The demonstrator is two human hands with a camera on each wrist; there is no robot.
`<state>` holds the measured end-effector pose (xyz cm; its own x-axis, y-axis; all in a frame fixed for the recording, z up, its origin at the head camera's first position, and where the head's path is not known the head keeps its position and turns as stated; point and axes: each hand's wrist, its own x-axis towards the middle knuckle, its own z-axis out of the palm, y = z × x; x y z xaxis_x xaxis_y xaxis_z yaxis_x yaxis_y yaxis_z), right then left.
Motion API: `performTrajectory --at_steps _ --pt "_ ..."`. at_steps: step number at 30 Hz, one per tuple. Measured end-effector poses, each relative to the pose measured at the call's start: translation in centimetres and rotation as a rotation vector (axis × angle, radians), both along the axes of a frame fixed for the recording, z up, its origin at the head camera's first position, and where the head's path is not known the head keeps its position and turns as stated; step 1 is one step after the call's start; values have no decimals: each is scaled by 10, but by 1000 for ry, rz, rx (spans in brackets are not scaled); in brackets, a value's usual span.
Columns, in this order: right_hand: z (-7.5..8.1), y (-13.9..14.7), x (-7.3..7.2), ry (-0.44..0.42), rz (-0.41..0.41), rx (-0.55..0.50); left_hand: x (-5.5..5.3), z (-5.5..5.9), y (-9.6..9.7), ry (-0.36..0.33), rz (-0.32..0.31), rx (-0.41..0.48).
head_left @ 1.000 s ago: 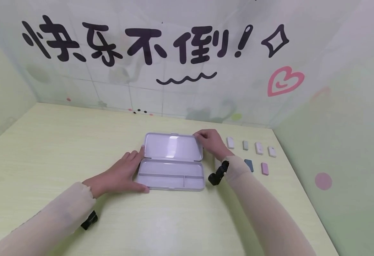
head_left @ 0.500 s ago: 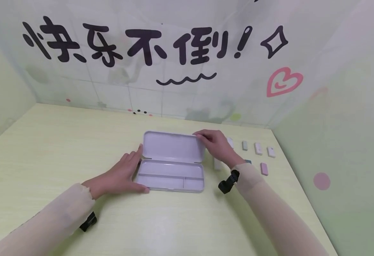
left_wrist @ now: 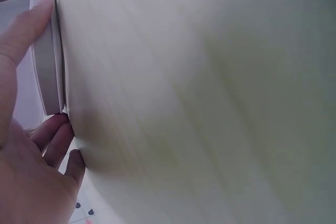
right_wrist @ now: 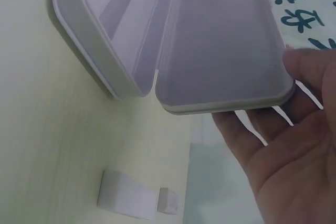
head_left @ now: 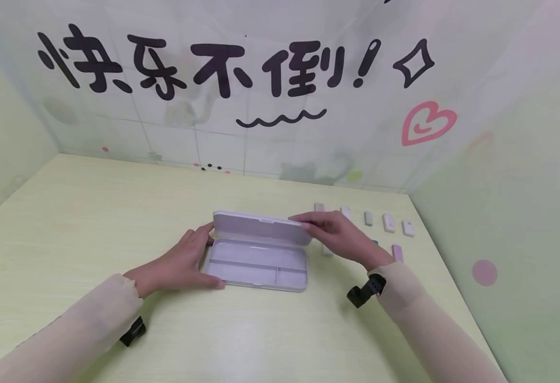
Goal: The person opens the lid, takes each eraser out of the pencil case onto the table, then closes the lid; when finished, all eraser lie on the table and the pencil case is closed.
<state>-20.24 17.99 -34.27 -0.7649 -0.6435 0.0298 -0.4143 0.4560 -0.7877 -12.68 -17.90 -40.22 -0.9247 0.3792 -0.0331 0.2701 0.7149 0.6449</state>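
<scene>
A pale lilac pencil case (head_left: 258, 263) lies on the table with its lid (head_left: 260, 229) raised at a steep slant. Dividers split its tray into compartments, and I see nothing in them. My left hand (head_left: 179, 264) holds the case's left end, thumb (left_wrist: 31, 24) on the front edge and fingers around the left side. At the lid's right end, my right hand (head_left: 342, 234) pinches the edge. In the right wrist view the thumb (right_wrist: 310, 66) is on the lid's inner side and the fingers are behind it.
Several small eraser-like blocks stand to the right of the case, among them a pink block (head_left: 397, 253), a grey-green block (head_left: 368, 218) and white blocks (head_left: 407, 229). My right hand and forearm partly hide some. A printed wall (head_left: 270, 143) bounds the table behind.
The lid has swung up from lying open and now tilts forward over the tray. My right hand moved forward and slightly right with it. The left hand has stayed in place.
</scene>
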Motion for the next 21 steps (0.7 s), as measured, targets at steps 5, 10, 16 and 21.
performTrajectory --at_steps 5,10,16,21 --pt "2 5 16 -77 111 109 -1 0 -1 29 -33 3" --pt "-1 3 27 -54 170 220 -2 4 -6 38 -76 -8" --pt "-6 -3 34 -59 161 289 -4 14 -7 -28 -97 -54" --pt "-9 -7 36 0 170 347 -8 15 -6 -56 -106 -61"
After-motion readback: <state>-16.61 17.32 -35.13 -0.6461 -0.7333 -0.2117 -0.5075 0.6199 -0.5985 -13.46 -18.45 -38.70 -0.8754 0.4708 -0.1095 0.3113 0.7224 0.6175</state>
